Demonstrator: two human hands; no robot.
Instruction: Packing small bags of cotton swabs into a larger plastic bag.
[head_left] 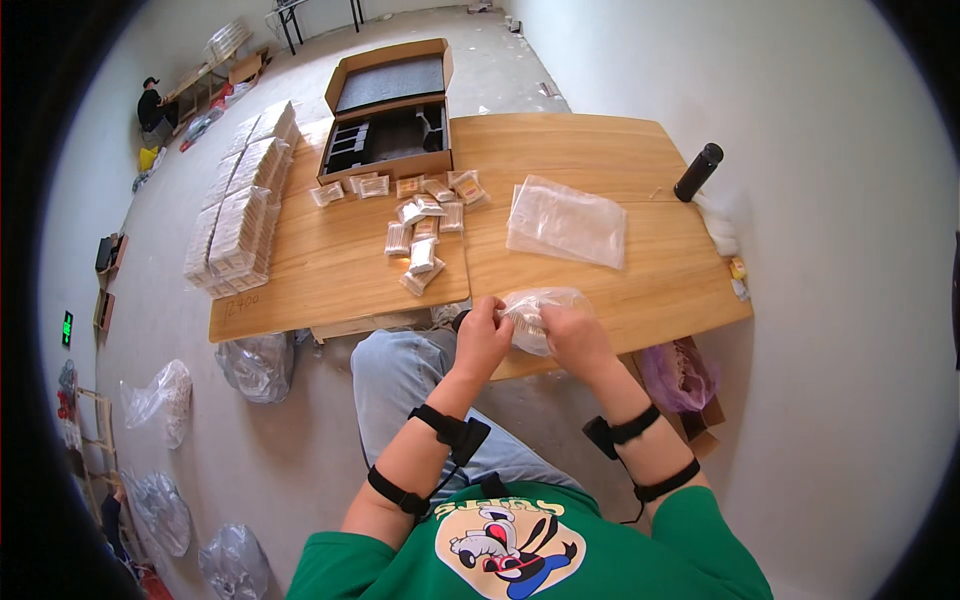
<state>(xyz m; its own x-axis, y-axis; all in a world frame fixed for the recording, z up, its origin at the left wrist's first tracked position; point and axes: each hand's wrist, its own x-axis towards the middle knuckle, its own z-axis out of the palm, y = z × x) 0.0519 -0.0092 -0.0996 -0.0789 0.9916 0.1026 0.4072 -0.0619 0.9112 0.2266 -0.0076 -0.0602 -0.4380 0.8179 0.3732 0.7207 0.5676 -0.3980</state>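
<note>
At the table's front edge, a clear plastic bag (556,296) is bunched between my hands, with something whitish inside. My left hand (484,338) is closed, its fingers pinching the left side of the bag. Opposite it, my right hand (577,342) grips the bag's right side with curled fingers. What the bag holds is partly hidden by the fingers and folds. Beyond the hands lies a loose heap of small clear packets (422,254), whose contents look like cotton swabs. A flat stack of empty clear bags (567,222) rests to their right.
Bundled white packs (240,220) line the table's (340,265) left side. An open cardboard box (388,165) with black foam stands at the back. A black cylinder (698,172) is upright at the right edge. Filled plastic bags (256,365) sit on the floor; a person (155,108) sits far left.
</note>
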